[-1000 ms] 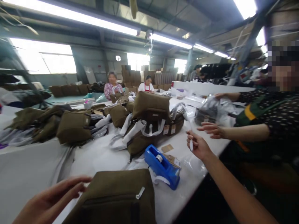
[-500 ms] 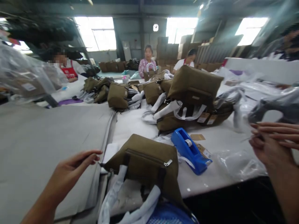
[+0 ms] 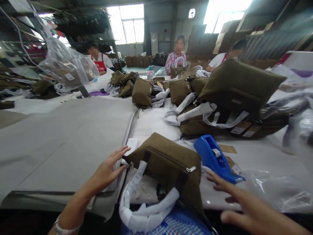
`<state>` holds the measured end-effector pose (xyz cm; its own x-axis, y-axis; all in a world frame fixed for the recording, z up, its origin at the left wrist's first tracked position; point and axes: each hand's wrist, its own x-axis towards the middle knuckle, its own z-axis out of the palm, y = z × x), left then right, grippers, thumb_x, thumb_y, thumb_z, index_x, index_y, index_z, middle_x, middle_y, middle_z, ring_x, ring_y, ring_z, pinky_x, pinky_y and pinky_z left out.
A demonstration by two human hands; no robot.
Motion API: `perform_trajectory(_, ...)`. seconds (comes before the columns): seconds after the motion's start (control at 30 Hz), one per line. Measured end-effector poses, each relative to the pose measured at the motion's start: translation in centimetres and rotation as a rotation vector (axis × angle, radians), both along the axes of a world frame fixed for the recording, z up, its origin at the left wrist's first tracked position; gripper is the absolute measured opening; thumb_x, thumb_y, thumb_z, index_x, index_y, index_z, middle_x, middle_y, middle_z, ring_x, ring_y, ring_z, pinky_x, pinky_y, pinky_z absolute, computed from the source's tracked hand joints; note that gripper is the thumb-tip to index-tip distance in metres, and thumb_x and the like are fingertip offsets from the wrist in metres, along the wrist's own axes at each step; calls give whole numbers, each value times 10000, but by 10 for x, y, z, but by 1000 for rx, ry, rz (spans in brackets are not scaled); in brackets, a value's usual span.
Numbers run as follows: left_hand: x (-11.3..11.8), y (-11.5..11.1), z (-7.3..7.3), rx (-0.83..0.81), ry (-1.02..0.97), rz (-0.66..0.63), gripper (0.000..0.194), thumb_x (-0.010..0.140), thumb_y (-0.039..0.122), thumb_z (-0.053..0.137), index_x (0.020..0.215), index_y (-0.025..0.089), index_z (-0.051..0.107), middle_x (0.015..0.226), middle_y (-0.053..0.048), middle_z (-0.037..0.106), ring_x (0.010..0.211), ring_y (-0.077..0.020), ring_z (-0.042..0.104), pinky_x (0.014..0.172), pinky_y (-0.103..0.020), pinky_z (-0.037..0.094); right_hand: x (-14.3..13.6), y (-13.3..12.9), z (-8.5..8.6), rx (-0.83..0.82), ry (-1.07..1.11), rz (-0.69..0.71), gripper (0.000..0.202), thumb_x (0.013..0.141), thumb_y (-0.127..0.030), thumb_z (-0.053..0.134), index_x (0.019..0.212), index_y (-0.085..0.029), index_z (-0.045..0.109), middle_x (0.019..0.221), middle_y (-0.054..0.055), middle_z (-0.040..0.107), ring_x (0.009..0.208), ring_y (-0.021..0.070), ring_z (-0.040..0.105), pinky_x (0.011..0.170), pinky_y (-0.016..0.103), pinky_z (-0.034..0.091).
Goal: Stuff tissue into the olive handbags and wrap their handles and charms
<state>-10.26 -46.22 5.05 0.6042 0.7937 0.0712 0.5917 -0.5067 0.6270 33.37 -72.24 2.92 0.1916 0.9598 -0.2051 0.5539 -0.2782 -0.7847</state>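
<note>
An olive-green handbag (image 3: 168, 156) lies at the table's front edge, its zip side up. Its handles (image 3: 146, 213), wrapped in white padding, hang toward me. My left hand (image 3: 109, 168) is open at the bag's left corner, thumb and fingers apart; I cannot tell whether it touches. To the right of the bag, my right hand (image 3: 234, 195) is open with fingers spread, slightly blurred and holding nothing. Just beyond that hand stands a blue tape dispenser (image 3: 215, 160).
More olive bags (image 3: 242, 88) with wrapped handles are piled farther back. Grey sheets (image 3: 66, 140) cover the left side. Clear plastic (image 3: 276, 192) lies at right, near brown card tags (image 3: 227, 148). Several co-workers, one in a red apron (image 3: 100, 66), are across the table.
My right hand has come from the far right, where its fingers were pinched, to beside the bag and opened. My left hand has spread its fingers. The view has turned left.
</note>
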Motion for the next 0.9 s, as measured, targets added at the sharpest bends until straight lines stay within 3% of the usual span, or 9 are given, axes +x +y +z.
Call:
perform_trajectory(0.03,2,1,-4,20,11,-4,592,881,404,646,1446,262,542,1527,-90,512,1418,-298,470,1172,-507,398,-24,2,0,-91,36,113,1010,627,-253,820,1507,-499,390,1522,38,507,1266,371,610,963,460,583)
perform_trajectory(0.13,8,4,-17,-50,-76,49,580,832,415,712,1375,247,598,1433,-105,569,1310,-291,570,1065,-451,528,-70,9,2,-106,70,112,1168,618,-173,817,1581,-443,214,1620,35,349,1386,377,495,1094,501,487)
perform_trajectory(0.27,21,2,-30,-127,-247,196,410,786,494,759,1043,176,727,1100,-86,676,1021,-248,687,856,-327,611,-90,12,0,-65,294,43,1044,791,-270,720,1616,-384,89,1649,92,284,1244,319,637,957,441,591)
perform_trajectory(0.33,28,-4,-28,-190,-285,257,412,758,526,781,944,164,714,946,-61,703,890,-232,699,786,-307,602,-93,13,2,28,322,-3,911,872,-349,659,1623,-346,144,1655,107,265,1253,304,631,989,445,574)
perform_trajectory(0.43,39,-13,-8,-399,-437,330,447,741,529,807,958,163,670,849,-39,723,783,-212,695,687,-281,581,-88,19,17,191,188,-137,715,869,-438,678,1534,-321,442,1563,88,457,1245,306,627,1004,443,566)
perform_trajectory(0.53,50,-19,26,-578,-720,410,520,676,513,859,1005,172,645,851,-26,733,676,-173,670,590,-245,555,-71,36,43,220,227,-267,556,865,-525,686,1359,-271,652,1204,91,728,855,245,734,807,382,631)
perform_trajectory(0.63,57,-18,44,-638,-873,476,576,603,514,896,997,164,662,825,-21,727,634,-149,649,572,-220,539,-57,64,57,335,358,-343,475,865,-561,694,1190,-217,740,1141,97,743,905,245,725,798,335,615)
perform_trajectory(0.8,51,-14,14,-574,-728,498,584,663,596,846,1005,148,692,860,-36,728,707,-153,642,581,-195,516,-56,108,30,431,398,-395,592,781,-607,756,1209,-203,701,1200,130,718,1018,300,706,897,432,594)
perform_trajectory(0.9,40,-16,-7,-498,-649,500,607,713,620,807,1087,157,694,955,-61,745,831,-203,675,678,-236,555,-68,108,1,511,689,-456,886,809,-611,741,1548,-308,356,1431,128,590,1158,303,676,984,476,562)
